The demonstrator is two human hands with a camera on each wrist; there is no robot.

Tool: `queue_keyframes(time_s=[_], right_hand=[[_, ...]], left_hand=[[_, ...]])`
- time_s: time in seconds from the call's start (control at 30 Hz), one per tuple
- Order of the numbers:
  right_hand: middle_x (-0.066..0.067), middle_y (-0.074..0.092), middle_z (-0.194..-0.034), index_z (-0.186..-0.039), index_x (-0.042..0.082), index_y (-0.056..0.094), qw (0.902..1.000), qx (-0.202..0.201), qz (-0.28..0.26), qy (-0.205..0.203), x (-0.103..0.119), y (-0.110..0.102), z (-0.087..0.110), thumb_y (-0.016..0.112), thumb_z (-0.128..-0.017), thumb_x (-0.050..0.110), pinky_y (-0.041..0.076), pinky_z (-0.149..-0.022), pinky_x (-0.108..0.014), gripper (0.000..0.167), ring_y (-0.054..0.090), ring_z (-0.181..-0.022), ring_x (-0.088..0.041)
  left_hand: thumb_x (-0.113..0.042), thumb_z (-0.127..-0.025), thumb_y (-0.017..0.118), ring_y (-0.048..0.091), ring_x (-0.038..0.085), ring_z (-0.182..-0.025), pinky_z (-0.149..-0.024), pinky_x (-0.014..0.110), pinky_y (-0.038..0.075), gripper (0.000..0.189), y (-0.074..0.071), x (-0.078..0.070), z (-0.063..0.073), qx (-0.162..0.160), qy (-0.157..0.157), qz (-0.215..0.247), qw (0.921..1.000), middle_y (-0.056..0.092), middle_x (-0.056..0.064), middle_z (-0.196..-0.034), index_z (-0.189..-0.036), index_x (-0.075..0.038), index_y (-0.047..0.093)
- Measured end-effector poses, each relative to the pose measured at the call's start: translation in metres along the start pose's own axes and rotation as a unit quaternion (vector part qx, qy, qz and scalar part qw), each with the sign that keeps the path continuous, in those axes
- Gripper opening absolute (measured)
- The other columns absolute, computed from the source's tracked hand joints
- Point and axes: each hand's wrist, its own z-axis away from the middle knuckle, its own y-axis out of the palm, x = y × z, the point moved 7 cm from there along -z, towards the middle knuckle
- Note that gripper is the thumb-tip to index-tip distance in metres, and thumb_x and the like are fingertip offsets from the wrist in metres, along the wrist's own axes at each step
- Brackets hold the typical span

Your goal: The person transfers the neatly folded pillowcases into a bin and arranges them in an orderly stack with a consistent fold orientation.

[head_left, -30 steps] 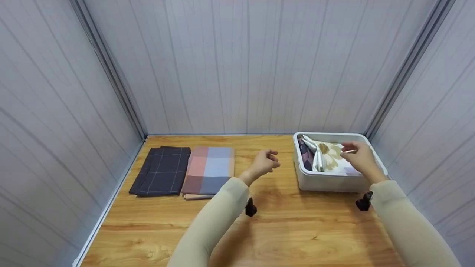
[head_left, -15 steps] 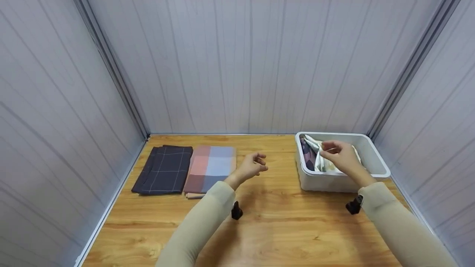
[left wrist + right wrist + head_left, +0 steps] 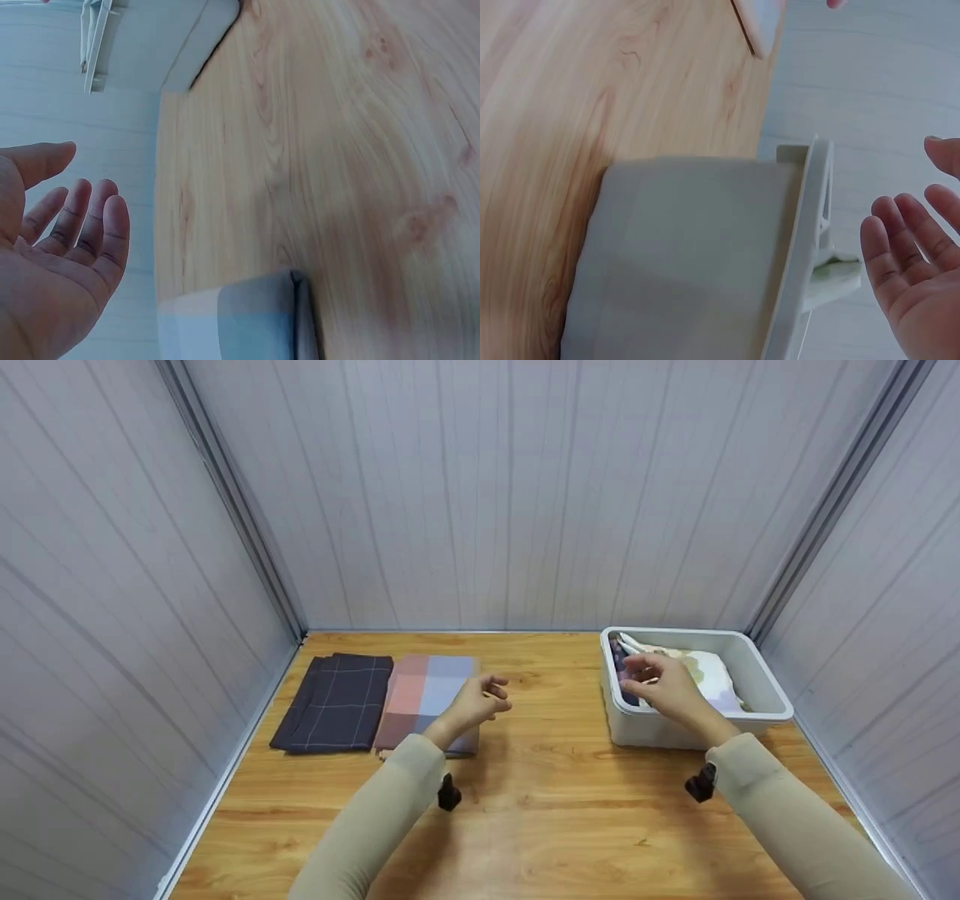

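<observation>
Over the right edge of a folded checked cloth (image 3: pixel 409 701) in pink, blue and grey hovers my left hand (image 3: pixel 471 703), fingers loosely bent and holding nothing. The left wrist view shows its empty palm above that cloth's corner (image 3: pixel 259 315). A folded dark cloth (image 3: pixel 337 701) with thin pale lines lies left of the checked one. My right hand (image 3: pixel 667 686) is above the left part of a white plastic bin (image 3: pixel 675 727), fingers relaxed and nothing between them. Inside the bin sit a white floral cloth (image 3: pixel 712 679) and a dark patterned cloth (image 3: pixel 621 667), partly hidden by the hand.
The wooden table (image 3: pixel 555 810) carries the cloths and the bin. Pale panel walls (image 3: pixel 480 495) enclose it at the back and both sides. The bin stands near the back right corner. A small black device (image 3: pixel 448 793) hangs below each cuff.
Both hands have moved left: the left one from bare table to over the checked cloth, the right from the floral cloth to the bin's left side. The cloths stay in place.
</observation>
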Motion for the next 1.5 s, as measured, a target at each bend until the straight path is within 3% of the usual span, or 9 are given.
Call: queue_keyframes(time_s=[0.17, 0.37, 0.6, 0.73, 0.87, 1.0, 1.13, 1.27, 1.5], right_hand=[[-0.030, 0.075, -0.115, -0.128, -0.013, 0.069, 0.9994, 0.013, 0.028, -0.015, -0.001, 0.011, 0.001, 0.079, -0.094, 0.000, 0.053, -0.081, -0.014, 0.037, 0.070, -0.093, -0.012], [-0.031, 0.075, -0.112, -0.127, -0.016, 0.068, 0.9990, 0.019, 0.032, -0.027, -0.004, 0.018, 0.003, 0.079, -0.093, -0.003, 0.054, -0.080, -0.015, 0.038, 0.073, -0.093, -0.021], [-0.030, 0.075, -0.112, -0.125, -0.015, 0.069, 0.9991, 0.024, 0.031, -0.016, -0.010, 0.024, 0.006, 0.079, -0.091, -0.007, 0.054, -0.077, -0.014, 0.036, 0.073, -0.093, -0.026], [-0.029, 0.075, -0.108, -0.123, -0.015, 0.070, 0.9989, 0.019, 0.036, -0.022, -0.013, 0.027, 0.007, 0.080, -0.088, -0.010, 0.055, -0.078, -0.017, 0.037, 0.071, -0.093, -0.029], [-0.026, 0.074, -0.104, -0.121, -0.016, 0.071, 0.9982, 0.015, 0.047, -0.033, -0.016, 0.030, 0.009, 0.080, -0.083, -0.012, 0.056, -0.078, -0.019, 0.039, 0.069, -0.091, -0.028], [-0.025, 0.072, -0.106, -0.116, -0.016, 0.073, 0.9984, 0.001, 0.046, -0.032, -0.019, 0.032, 0.012, 0.079, -0.081, -0.014, 0.055, -0.075, -0.018, 0.036, 0.068, -0.090, -0.026], [-0.026, 0.072, -0.108, -0.116, -0.016, 0.073, 0.9985, -0.013, 0.045, -0.028, -0.021, 0.032, 0.013, 0.079, -0.080, -0.014, 0.054, -0.075, -0.018, 0.036, 0.068, -0.089, -0.028], [-0.028, 0.073, -0.109, -0.120, -0.015, 0.072, 0.9985, -0.016, 0.049, -0.019, -0.022, 0.032, 0.013, 0.080, -0.081, -0.013, 0.054, -0.074, -0.017, 0.040, 0.069, -0.089, -0.028], [-0.028, 0.075, -0.103, -0.122, -0.016, 0.071, 0.9983, -0.011, 0.056, -0.007, -0.027, 0.032, 0.012, 0.079, -0.083, -0.012, 0.052, -0.074, -0.015, 0.040, 0.070, -0.088, -0.027]], left_hand=[[-0.008, -0.100, 0.073, 0.062, 0.015, -0.090, -0.074, 0.030, 0.056, 0.046, -0.010, 0.010, 0.009, -0.002, -0.001, 0.004, 1.0000, 0.065, 0.012, -0.112, -0.142, 0.003, 0.062], [-0.001, -0.096, 0.073, 0.060, 0.015, -0.087, -0.080, 0.038, 0.060, 0.042, -0.023, 0.020, 0.018, -0.016, 0.007, 0.001, 0.9998, 0.066, 0.017, -0.111, -0.136, 0.006, 0.063], [-0.006, -0.094, 0.077, 0.065, 0.018, -0.086, -0.073, 0.025, 0.053, 0.046, -0.039, 0.031, 0.027, -0.022, 0.027, -0.040, 0.9986, 0.069, 0.027, -0.115, -0.135, 0.009, 0.063], [-0.006, -0.094, 0.078, 0.070, 0.029, -0.099, -0.080, 0.032, 0.057, 0.044, -0.047, 0.040, 0.033, -0.020, 0.033, -0.060, 0.9975, 0.067, 0.031, -0.120, -0.134, 0.007, 0.064], [-0.004, -0.095, 0.077, 0.066, 0.044, -0.116, -0.096, 0.047, 0.059, 0.045, -0.053, 0.052, 0.041, -0.005, 0.031, -0.081, 0.9962, 0.064, 0.032, -0.130, -0.136, 0.006, 0.063], [-0.005, -0.096, 0.078, 0.059, 0.053, -0.129, -0.108, 0.062, 0.053, 0.049, -0.058, 0.066, 0.047, 0.014, 0.034, -0.101, 0.9942, 0.061, 0.034, -0.138, -0.139, 0.010, 0.060], [-0.005, -0.095, 0.079, 0.054, 0.054, -0.137, -0.116, 0.067, 0.045, 0.052, -0.069, 0.080, 0.053, 0.012, 0.025, -0.120, 0.9924, 0.061, 0.033, -0.143, -0.141, 0.011, 0.060], [-0.005, -0.091, 0.083, 0.055, 0.051, -0.139, -0.120, 0.065, 0.043, 0.053, -0.082, 0.092, 0.057, -0.002, 0.023, -0.164, 0.9862, 0.063, 0.030, -0.143, -0.139, 0.010, 0.063], [-0.008, -0.082, 0.093, 0.061, 0.045, -0.136, -0.119, 0.060, 0.046, 0.061, -0.099, 0.105, 0.060, -0.011, 0.039, -0.259, 0.9650, 0.068, 0.026, -0.141, -0.136, 0.007, 0.068]])
